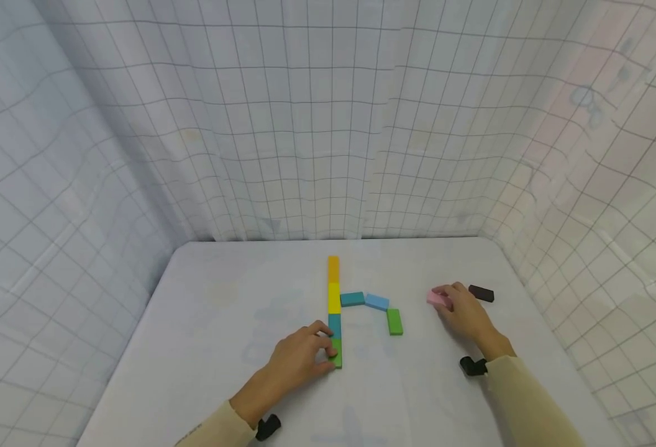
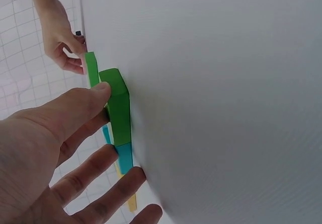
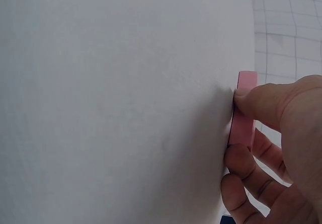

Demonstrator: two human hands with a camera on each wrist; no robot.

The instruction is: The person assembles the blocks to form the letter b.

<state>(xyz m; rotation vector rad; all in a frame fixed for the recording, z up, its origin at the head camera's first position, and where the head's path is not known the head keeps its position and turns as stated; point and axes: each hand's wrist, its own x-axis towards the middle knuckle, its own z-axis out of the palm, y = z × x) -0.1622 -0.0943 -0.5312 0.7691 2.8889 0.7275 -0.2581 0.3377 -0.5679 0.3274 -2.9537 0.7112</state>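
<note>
The pink block (image 3: 243,129) is pinched by the right grip (image 1: 466,316) at right on the table (image 1: 205,310), left of the black block (image 1: 481,293). The near green block (image 2: 119,119) is touched by the spread left grip (image 1: 300,355).

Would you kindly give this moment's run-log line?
left hand: touching green block in column; right hand: gripping pink block; black block: beside right hand

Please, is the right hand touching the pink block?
Touching. The right wrist view shows the right hand gripping the pink block, with its thumb against the block's face.
</note>
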